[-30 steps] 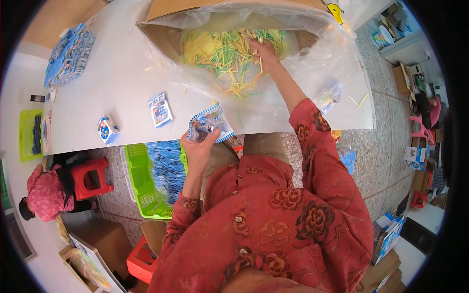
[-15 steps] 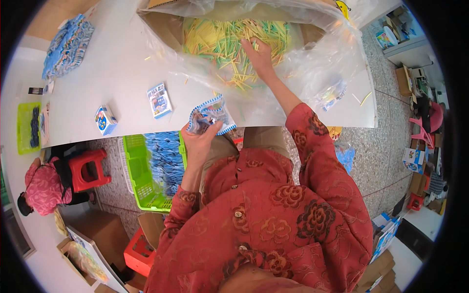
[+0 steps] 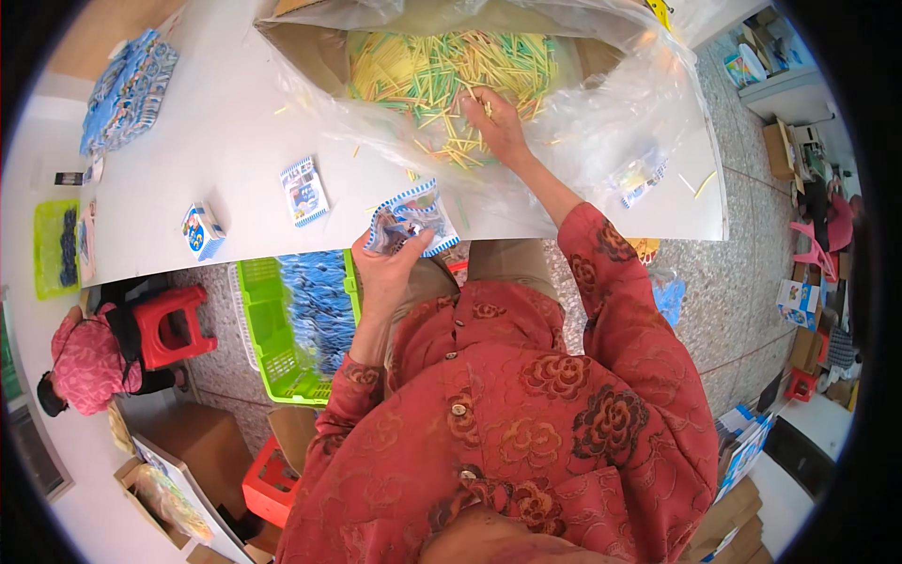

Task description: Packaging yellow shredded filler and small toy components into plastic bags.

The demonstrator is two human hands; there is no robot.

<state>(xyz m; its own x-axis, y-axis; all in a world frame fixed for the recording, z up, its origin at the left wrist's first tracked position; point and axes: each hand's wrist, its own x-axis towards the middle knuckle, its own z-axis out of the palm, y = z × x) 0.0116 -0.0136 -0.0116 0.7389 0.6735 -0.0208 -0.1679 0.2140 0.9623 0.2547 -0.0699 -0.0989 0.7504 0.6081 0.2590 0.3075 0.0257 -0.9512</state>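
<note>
My left hand (image 3: 383, 274) grips a small plastic packet (image 3: 410, 214) with blue-and-white striped edges over the table's near edge. The packet's mouth gapes, and its thumb side is pinched between my fingers. Farther off, my right hand (image 3: 496, 124) is closed on a few thin sticks at the near side of a heap. These thin sticks (image 3: 451, 70), yellow, green and reddish, lie loose in a cardboard box (image 3: 305, 54) lined with clear plastic sheeting (image 3: 601, 122). My fingers partly hide the held sticks.
Two striped packets, one flat (image 3: 304, 193) and one standing (image 3: 202, 231), lie left on the white table (image 3: 235, 113). A packet stack (image 3: 132, 92) stands far left. Below is a green crate (image 3: 291, 376) of blue packets. A person (image 3: 92, 365) sits left by a red stool (image 3: 174, 324).
My right hand has drawn slightly nearer to me, from over the heap to its near edge, still closed. My left hand and its packet have barely shifted.
</note>
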